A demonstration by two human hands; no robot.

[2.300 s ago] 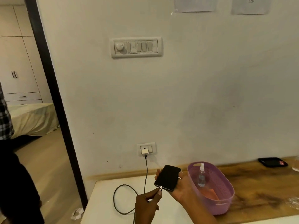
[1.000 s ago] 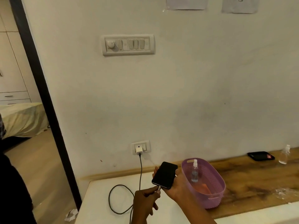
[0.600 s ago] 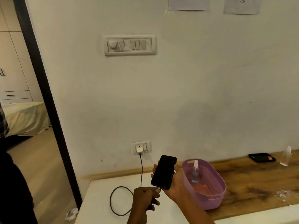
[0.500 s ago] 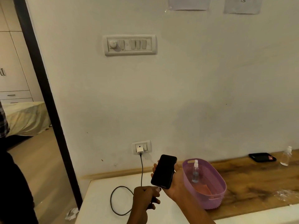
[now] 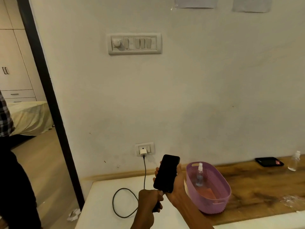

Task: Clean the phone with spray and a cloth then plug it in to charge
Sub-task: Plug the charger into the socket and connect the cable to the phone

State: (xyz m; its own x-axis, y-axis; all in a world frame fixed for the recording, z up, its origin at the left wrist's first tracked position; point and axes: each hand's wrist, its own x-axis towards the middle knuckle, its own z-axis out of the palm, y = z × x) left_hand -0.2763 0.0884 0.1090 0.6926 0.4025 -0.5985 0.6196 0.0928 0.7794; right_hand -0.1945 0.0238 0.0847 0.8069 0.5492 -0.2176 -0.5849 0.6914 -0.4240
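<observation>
A black phone [image 5: 166,173] with a dark screen is tilted up in my right hand [image 5: 177,184], which grips it from behind and the sides. My left hand [image 5: 149,199] is closed on the plug end of the black charging cable [image 5: 125,202], pressed against the phone's bottom edge. The cable loops over the white table and rises to a white adapter [image 5: 143,152] in the wall socket. A small clear spray bottle [image 5: 199,175] stands in the purple basket [image 5: 221,202], with an orange cloth [image 5: 208,194] on its floor.
The white table [image 5: 102,204] meets a wooden counter [image 5: 264,184] carrying a second dark phone [image 5: 269,161] and a clear bottle [image 5: 293,162]. A switch panel [image 5: 134,43] is on the wall. Another person stands at the left by the doorway [image 5: 49,104].
The phone has tilted more upright in my right hand. My left hand has slid the cable plug under the phone's bottom edge and closed tighter around it.
</observation>
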